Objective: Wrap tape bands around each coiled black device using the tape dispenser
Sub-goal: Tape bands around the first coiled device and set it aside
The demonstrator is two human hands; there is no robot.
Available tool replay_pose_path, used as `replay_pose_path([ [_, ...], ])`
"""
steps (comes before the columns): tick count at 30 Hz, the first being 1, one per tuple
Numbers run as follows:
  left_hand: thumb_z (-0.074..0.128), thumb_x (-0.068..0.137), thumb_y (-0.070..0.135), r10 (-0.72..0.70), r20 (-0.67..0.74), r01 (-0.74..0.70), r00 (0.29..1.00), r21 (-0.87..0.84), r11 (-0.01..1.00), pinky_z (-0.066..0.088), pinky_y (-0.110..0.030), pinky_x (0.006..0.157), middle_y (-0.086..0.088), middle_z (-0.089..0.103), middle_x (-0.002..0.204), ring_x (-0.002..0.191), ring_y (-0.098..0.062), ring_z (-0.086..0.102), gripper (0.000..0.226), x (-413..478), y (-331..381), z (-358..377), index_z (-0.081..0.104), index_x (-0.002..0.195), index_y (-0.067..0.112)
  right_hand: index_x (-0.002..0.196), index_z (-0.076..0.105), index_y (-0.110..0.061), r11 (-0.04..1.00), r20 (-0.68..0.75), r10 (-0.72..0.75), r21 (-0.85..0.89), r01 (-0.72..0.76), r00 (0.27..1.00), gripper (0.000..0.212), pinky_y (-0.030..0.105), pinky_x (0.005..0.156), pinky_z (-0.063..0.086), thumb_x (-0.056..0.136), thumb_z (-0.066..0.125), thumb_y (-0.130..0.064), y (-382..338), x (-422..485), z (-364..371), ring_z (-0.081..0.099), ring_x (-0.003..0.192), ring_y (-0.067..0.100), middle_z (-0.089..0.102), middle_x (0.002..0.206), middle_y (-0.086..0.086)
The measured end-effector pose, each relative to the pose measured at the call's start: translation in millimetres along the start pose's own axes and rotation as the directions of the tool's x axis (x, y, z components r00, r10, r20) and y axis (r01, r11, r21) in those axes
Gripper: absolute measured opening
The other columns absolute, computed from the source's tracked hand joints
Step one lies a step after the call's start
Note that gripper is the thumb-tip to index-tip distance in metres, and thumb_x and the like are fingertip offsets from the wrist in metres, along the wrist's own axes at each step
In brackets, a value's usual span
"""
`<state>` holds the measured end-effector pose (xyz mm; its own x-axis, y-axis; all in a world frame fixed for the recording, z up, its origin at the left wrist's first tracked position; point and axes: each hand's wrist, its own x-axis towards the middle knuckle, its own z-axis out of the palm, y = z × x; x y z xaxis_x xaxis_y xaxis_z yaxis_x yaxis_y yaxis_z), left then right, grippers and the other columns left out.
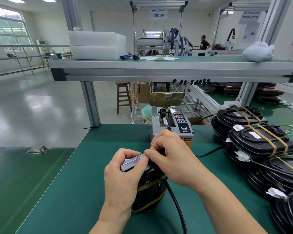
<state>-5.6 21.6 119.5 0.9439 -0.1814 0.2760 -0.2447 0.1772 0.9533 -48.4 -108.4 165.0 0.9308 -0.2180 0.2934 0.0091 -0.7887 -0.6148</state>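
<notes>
I see my left hand [120,176] gripping the coiled black device [149,195] above the green worktop [74,191], thumb on a pale strip of tape [134,160] across its top. My right hand [172,159] pinches the strip's far end. Tan bands [150,202] circle the device's lower part, and its cable [174,203] trails toward me. The tape dispenser [174,125] stands just behind my hands. Banded devices [260,142] are stacked to the right.

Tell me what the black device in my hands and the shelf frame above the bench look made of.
Black device: probably moulded plastic, smooth and semi-glossy, catching soft highlights. Shelf frame: likely extruded aluminium, satin silver, with long slots and black corner caps.
</notes>
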Motion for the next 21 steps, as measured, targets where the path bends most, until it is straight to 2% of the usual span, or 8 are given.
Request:
replay_pose_path([
  [5,0.077,0.074,0.005,-0.052,-0.018,0.052,0.998,-0.008,0.999,0.048,-0.019,0.052,-0.009,0.068,0.070,0.059,-0.011,0.058,0.016,3,3,4,0.065,0.069,0.014,0.076,0.058,-0.021,0.999,0.007,0.004,-0.036,-0.003,1.000,0.025,0.022,0.084,0.035,0.095,0.061,-0.037,-1,1,-2,0.042,0.105,0.008,0.052,0.099,-0.007],
  [8,0.076,0.075,0.006,-0.072,-0.019,0.072,0.997,0.020,0.997,0.046,-0.024,0.057,-0.008,0.069,0.071,0.063,-0.014,0.059,0.016,3,5,5,0.065,0.068,0.016,0.076,0.058,-0.020,0.999,0.023,-0.003,-0.053,0.005,1.000,0.027,0.020,0.079,0.033,0.095,0.060,-0.038,0,2,-5,0.042,0.101,0.008,0.050,0.096,-0.006],
  [10,0.076,0.075,0.005,-0.077,-0.023,0.077,0.997,0.028,0.997,0.046,-0.025,0.057,-0.008,0.069,0.070,0.064,-0.015,0.060,0.017,3,6,6,0.065,0.068,0.016,0.072,0.054,-0.023,0.995,0.041,-0.035,-0.088,0.039,0.999,0.029,0.016,0.074,0.032,0.096,0.059,-0.038,-1,2,-8,0.040,0.097,0.007,0.047,0.094,-0.008],
  [14,0.075,0.074,0.006,-0.080,-0.044,0.082,0.996,0.046,0.996,0.049,-0.032,0.060,-0.009,0.069,0.070,0.065,-0.017,0.061,0.016,2,7,7,0.065,0.068,0.016,0.068,0.040,-0.030,0.964,0.089,-0.130,-0.220,0.147,0.988,0.035,0.019,0.074,0.028,0.100,0.052,-0.038,-3,6,-10,0.034,0.093,0.008,0.041,0.094,-0.007],
  [17,0.076,0.074,0.006,-0.074,-0.051,0.077,0.996,0.048,0.996,0.048,-0.028,0.058,-0.008,0.068,0.069,0.063,-0.015,0.060,0.016,3,6,6,0.065,0.068,0.016,0.072,0.040,-0.026,0.936,0.077,-0.185,-0.290,0.199,0.980,0.034,0.022,0.076,0.029,0.101,0.049,-0.040,2,7,-8,0.033,0.090,0.010,0.037,0.095,-0.005],
  [19,0.076,0.074,0.004,-0.070,-0.057,0.072,0.996,0.042,0.996,0.046,-0.020,0.052,-0.003,0.066,0.065,0.058,-0.011,0.057,0.018,4,5,5,0.065,0.067,0.017,0.076,0.043,-0.020,0.952,0.034,-0.181,-0.244,0.183,0.983,0.032,0.024,0.073,0.030,0.100,0.051,-0.040,10,6,-7,0.035,0.083,0.010,0.036,0.094,-0.006],
  [21,0.075,0.074,0.001,-0.069,-0.053,0.070,0.996,0.026,0.997,0.043,-0.014,0.047,0.003,0.064,0.060,0.053,-0.007,0.055,0.020,5,5,4,0.064,0.067,0.017,0.078,0.044,-0.019,0.978,-0.030,-0.152,-0.147,0.146,0.988,0.029,0.029,0.074,0.039,0.099,0.054,-0.036,18,5,-6,0.044,0.080,0.012,0.038,0.094,-0.006],
])
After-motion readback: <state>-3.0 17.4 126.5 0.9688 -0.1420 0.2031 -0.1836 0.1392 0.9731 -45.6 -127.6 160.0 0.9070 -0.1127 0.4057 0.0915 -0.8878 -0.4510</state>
